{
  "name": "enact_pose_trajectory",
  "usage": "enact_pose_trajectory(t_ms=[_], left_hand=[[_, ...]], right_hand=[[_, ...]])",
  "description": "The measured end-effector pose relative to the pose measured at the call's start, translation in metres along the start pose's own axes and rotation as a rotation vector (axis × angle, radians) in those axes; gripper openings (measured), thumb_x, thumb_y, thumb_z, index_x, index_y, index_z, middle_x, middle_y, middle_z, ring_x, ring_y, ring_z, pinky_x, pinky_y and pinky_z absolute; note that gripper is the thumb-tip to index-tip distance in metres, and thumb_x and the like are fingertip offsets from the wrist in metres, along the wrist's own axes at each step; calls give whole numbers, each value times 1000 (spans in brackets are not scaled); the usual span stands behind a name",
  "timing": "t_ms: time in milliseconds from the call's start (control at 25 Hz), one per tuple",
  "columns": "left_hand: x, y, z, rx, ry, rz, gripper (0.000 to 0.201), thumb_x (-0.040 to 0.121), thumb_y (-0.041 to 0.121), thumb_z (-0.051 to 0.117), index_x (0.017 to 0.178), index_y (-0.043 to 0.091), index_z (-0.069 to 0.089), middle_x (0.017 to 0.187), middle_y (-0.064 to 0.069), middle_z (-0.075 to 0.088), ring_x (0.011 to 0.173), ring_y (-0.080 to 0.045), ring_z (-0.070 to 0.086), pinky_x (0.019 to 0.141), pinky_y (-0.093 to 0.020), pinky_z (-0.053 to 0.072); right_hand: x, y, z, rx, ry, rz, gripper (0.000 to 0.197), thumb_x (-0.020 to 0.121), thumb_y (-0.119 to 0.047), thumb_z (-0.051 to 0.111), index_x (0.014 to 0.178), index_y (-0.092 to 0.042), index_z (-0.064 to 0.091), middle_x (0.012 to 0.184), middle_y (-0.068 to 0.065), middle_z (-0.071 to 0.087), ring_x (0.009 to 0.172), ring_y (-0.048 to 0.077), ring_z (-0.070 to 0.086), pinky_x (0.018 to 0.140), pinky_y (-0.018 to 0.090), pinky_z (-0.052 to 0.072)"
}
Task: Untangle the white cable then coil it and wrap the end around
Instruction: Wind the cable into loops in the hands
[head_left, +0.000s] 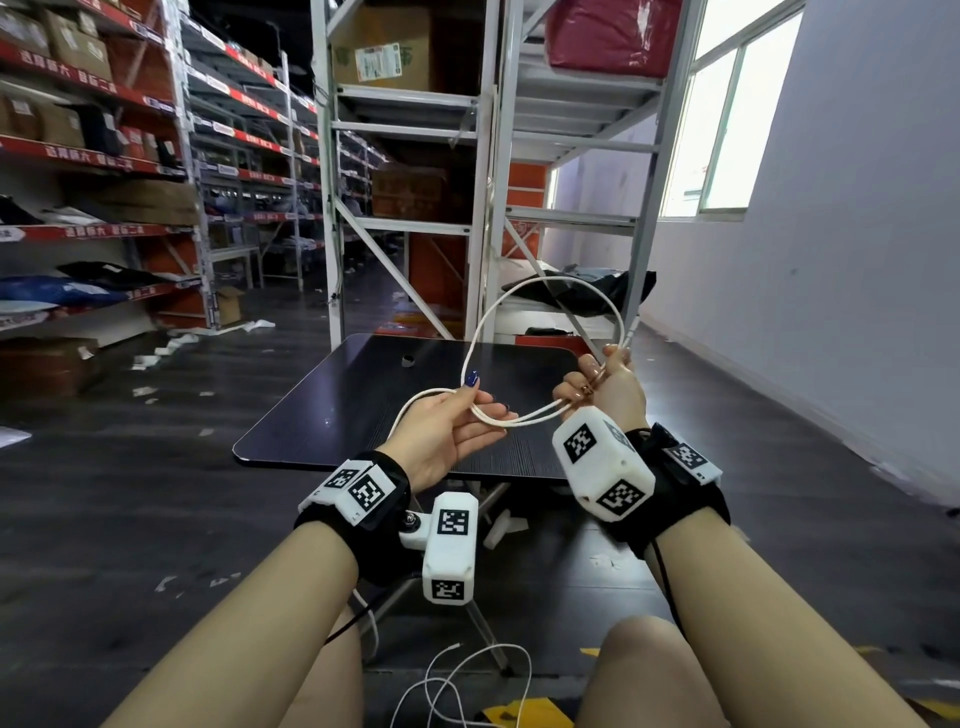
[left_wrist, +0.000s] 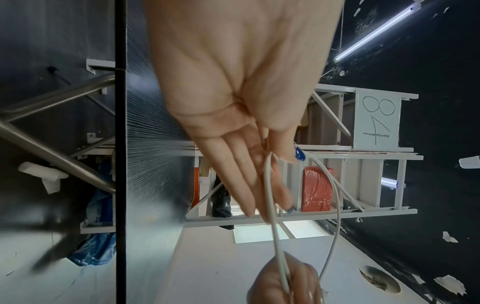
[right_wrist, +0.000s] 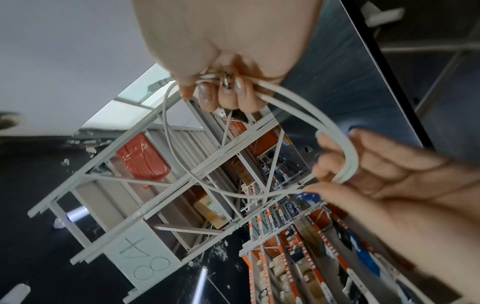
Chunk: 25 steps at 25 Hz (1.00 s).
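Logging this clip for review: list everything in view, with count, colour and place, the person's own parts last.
white cable: one, white, looped in the air between both hands.
table: one, black, under the hands.
second cable: one, white, on the floor by the knees.
shelf racks: several, grey and red, behind and to the left, holding boxes.
window: one, in the right wall.
left hand: palm up, thumb pinching the white cable.
right hand: fist round the gathered loops.

Bare forearms, black wrist straps (head_left: 382, 525), white marker-coded camera blocks (head_left: 602, 470).
Wore blue-painted nails on left hand (head_left: 447, 431), pale glittery nails and a ring on right hand (head_left: 605, 387); thin black cords trailed.
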<state>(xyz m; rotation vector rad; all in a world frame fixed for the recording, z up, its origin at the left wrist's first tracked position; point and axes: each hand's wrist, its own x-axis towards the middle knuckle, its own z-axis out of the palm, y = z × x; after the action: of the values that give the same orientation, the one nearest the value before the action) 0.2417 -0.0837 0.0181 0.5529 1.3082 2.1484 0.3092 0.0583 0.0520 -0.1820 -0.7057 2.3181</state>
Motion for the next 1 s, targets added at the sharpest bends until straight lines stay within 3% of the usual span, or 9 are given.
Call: enact_pose_trajectory(t_ms=[240, 400, 480, 640, 760, 840, 1000], left_hand=[[-1, -2, -1, -12, 25, -38, 31, 96, 27, 47, 74, 7, 53, 63, -6, 71, 63, -17, 71, 60, -26, 59], [4, 1, -8, -228, 40, -87, 27, 97, 20, 46, 73, 9, 51, 71, -8, 72, 73, -22, 73, 65, -33, 60], [7, -1, -10, -388, 95, -81, 24, 97, 17, 46, 76, 7, 52, 71, -7, 70, 69, -20, 72, 65, -40, 59], [13, -2, -14, -586, 182, -53, 22, 94, 17, 48, 76, 7, 55, 74, -2, 60, 56, -11, 64, 61, -28, 54], [13, 5, -20, -464, 191, -43, 26, 93, 25, 50, 70, 13, 52, 60, 4, 51, 49, -6, 46, 61, -20, 44], [13, 11, -26, -281, 169, -75, 33, 92, 37, 49, 69, 14, 50, 47, 6, 41, 39, -6, 36, 61, -20, 42], [8, 23, -31, 242, -4, -342, 65, 84, 73, 30, 55, 16, 39, 37, 6, 25, 32, -9, 26, 65, -28, 47]], right_hand=[[-4, -1, 6, -159, 62, 9, 32, 103, -32, 30, 78, -16, 42, 37, -7, 28, 27, 5, 20, 30, 12, 16], [-6, 4, 1, -400, 104, -37, 31, 104, -22, 28, 77, -14, 40, 37, -8, 25, 26, 3, 19, 29, 11, 15], [-7, 9, -4, -495, 97, -40, 31, 104, -20, 27, 77, -13, 40, 37, -8, 25, 26, 3, 19, 29, 11, 16], [-8, 8, -12, -635, 71, 19, 29, 103, -19, 29, 77, -14, 41, 38, -8, 25, 27, 3, 20, 30, 11, 17], [-8, 0, -19, -745, 45, 26, 29, 103, -23, 32, 77, -14, 42, 50, -2, 24, 28, 3, 20, 31, 10, 16], [-7, -6, -24, -783, 28, 39, 30, 103, -24, 33, 77, -14, 42, 48, -3, 23, 28, 3, 19, 32, 9, 16], [-7, -12, -31, -876, -33, 124, 31, 103, -27, 33, 77, -14, 43, 39, -8, 26, 28, 3, 20, 32, 9, 17]])
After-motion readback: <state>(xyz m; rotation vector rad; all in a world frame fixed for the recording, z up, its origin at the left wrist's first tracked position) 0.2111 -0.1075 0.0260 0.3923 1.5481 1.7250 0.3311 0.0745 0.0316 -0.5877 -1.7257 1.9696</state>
